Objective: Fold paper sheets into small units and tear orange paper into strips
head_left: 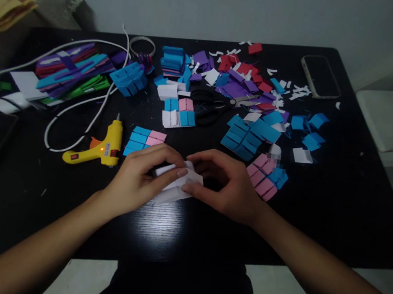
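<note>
Near the front of the black table, a folded piece of white paper [174, 193] is held between both hands. My left hand [145, 173] is closed on its left side, thumb on top. My right hand [226, 184] pinches its right side, with thumb and fingers bent round it. Just behind my left hand lies a blue and pink folded-paper block [140, 139], partly covered by the fingers. A pink and blue paper block [264, 177] rests to the right of my right hand. Left of my left hand, a yellow glue gun [108, 150] lies with an orange light lit.
Black-handled scissors [221, 104] lie behind the hands among blue, white and pink paper blocks [179, 113]. Purple and red scraps [238, 81] spread at the back. A white cord [48, 128] loops on the left near paper strips [74, 70]. A phone [320, 77] is at back right.
</note>
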The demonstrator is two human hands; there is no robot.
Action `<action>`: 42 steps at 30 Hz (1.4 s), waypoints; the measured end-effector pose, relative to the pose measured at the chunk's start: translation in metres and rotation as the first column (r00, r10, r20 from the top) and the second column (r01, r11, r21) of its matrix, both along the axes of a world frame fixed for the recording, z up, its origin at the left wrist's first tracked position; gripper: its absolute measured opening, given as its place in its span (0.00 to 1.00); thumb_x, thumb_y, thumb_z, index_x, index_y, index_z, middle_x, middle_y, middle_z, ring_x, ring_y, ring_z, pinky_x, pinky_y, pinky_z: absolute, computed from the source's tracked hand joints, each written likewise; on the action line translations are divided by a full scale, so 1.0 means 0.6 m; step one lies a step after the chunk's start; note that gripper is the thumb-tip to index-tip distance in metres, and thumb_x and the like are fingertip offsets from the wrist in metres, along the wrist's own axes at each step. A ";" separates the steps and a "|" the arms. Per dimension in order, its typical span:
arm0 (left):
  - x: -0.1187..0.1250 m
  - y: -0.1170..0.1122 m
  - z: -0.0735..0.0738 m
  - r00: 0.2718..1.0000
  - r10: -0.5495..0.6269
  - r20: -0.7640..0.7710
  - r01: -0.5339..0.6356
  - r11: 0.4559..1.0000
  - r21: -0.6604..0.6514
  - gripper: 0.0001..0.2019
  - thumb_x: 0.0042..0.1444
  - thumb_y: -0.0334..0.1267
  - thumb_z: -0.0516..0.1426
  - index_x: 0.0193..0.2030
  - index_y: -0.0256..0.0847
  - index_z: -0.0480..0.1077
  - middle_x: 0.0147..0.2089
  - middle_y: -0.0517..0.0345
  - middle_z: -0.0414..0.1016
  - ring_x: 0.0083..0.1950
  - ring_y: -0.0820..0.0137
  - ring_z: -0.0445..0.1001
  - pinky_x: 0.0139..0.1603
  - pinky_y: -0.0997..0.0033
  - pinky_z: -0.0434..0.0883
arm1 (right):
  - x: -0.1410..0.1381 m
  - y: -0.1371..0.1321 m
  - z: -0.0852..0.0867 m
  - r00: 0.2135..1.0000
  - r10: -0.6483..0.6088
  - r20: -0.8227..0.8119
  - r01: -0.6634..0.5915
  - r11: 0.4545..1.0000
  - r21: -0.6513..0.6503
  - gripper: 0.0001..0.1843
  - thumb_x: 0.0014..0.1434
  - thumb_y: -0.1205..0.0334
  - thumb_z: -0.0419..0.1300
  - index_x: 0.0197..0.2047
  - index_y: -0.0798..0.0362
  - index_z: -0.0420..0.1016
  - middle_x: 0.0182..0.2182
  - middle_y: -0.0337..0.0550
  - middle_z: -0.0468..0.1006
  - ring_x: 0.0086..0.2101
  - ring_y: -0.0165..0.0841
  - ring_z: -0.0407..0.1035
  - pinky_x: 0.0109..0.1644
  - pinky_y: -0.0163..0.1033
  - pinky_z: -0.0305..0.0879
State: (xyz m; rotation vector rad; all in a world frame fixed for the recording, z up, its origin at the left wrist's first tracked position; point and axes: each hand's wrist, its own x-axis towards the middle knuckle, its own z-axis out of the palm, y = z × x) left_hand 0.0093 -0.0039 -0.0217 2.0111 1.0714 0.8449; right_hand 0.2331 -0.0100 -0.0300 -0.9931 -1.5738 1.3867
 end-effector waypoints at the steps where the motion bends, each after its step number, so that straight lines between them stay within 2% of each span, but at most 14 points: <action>1: 0.000 -0.001 0.000 1.000 0.017 0.001 -0.017 1.000 -0.005 0.02 0.68 0.36 0.62 0.44 0.43 0.76 0.42 0.55 0.82 0.44 0.67 0.80 0.45 0.67 0.76 | 0.000 0.001 0.000 1.000 0.010 -0.008 -0.010 1.000 -0.015 0.25 0.52 0.58 0.79 0.52 0.51 0.81 0.45 0.44 0.83 0.40 0.33 0.80 0.45 0.39 0.82; 12: 0.001 -0.004 -0.002 0.992 0.111 0.065 -0.103 0.987 -0.121 0.03 0.64 0.38 0.65 0.41 0.42 0.78 0.41 0.56 0.84 0.41 0.68 0.82 0.41 0.70 0.78 | 0.004 0.002 0.004 0.994 0.087 -0.066 -0.090 0.995 -0.039 0.28 0.52 0.60 0.79 0.55 0.51 0.78 0.48 0.46 0.80 0.42 0.35 0.80 0.47 0.40 0.82; 18: 0.001 -0.001 0.001 0.986 0.142 0.088 -0.126 0.978 -0.167 0.04 0.63 0.39 0.66 0.40 0.42 0.79 0.40 0.56 0.85 0.39 0.68 0.82 0.39 0.71 0.78 | 0.007 0.006 -0.003 0.985 0.134 -0.112 -0.130 0.991 0.038 0.34 0.48 0.61 0.81 0.58 0.48 0.78 0.56 0.48 0.76 0.47 0.37 0.79 0.50 0.42 0.83; 21: 0.003 0.001 0.003 0.982 0.151 0.114 -0.126 0.972 -0.198 0.04 0.63 0.39 0.66 0.40 0.42 0.79 0.39 0.56 0.84 0.38 0.68 0.82 0.38 0.72 0.78 | 0.007 0.007 -0.004 0.984 0.118 -0.136 -0.116 0.993 0.028 0.29 0.51 0.63 0.79 0.56 0.48 0.80 0.57 0.48 0.77 0.49 0.38 0.79 0.52 0.44 0.83; 27: 0.002 0.002 0.004 0.976 0.136 0.171 -0.078 0.949 -0.304 0.04 0.63 0.39 0.65 0.41 0.41 0.79 0.40 0.54 0.84 0.37 0.69 0.81 0.35 0.73 0.77 | 0.005 0.008 -0.002 0.979 0.065 -0.191 -0.078 0.995 -0.057 0.16 0.56 0.67 0.75 0.47 0.51 0.81 0.55 0.48 0.80 0.45 0.34 0.82 0.52 0.43 0.83; 30: -0.001 0.004 0.006 0.979 0.061 0.194 -0.010 0.968 -0.251 0.03 0.63 0.36 0.66 0.42 0.42 0.79 0.42 0.53 0.84 0.42 0.67 0.82 0.41 0.71 0.79 | 0.005 0.008 -0.003 0.980 0.058 -0.191 -0.068 0.997 -0.047 0.11 0.58 0.67 0.74 0.45 0.51 0.82 0.53 0.47 0.82 0.46 0.34 0.82 0.51 0.41 0.82; 34: -0.006 0.007 0.005 0.979 -0.053 0.198 0.086 0.983 -0.161 0.03 0.63 0.34 0.67 0.43 0.44 0.81 0.46 0.51 0.83 0.49 0.65 0.82 0.50 0.66 0.79 | 0.004 0.007 -0.004 0.977 0.064 -0.203 -0.072 0.997 -0.033 0.10 0.58 0.67 0.74 0.44 0.51 0.83 0.52 0.46 0.84 0.46 0.34 0.83 0.49 0.39 0.83; 38: -0.004 0.004 0.003 0.978 -0.009 0.208 0.044 0.986 -0.162 0.03 0.62 0.32 0.67 0.41 0.44 0.81 0.46 0.53 0.84 0.49 0.66 0.83 0.49 0.69 0.79 | 0.003 0.006 -0.003 0.977 0.068 -0.202 -0.071 0.997 -0.008 0.09 0.59 0.68 0.74 0.43 0.51 0.84 0.53 0.46 0.84 0.48 0.36 0.83 0.51 0.41 0.83; 42: 0.004 0.000 0.008 0.967 0.092 0.238 -0.025 0.962 -0.273 0.03 0.59 0.35 0.69 0.38 0.41 0.80 0.41 0.54 0.85 0.43 0.68 0.84 0.42 0.73 0.79 | 0.002 0.006 -0.003 0.974 0.072 -0.216 -0.076 0.997 -0.009 0.08 0.57 0.67 0.75 0.41 0.52 0.84 0.53 0.46 0.84 0.47 0.35 0.83 0.52 0.40 0.83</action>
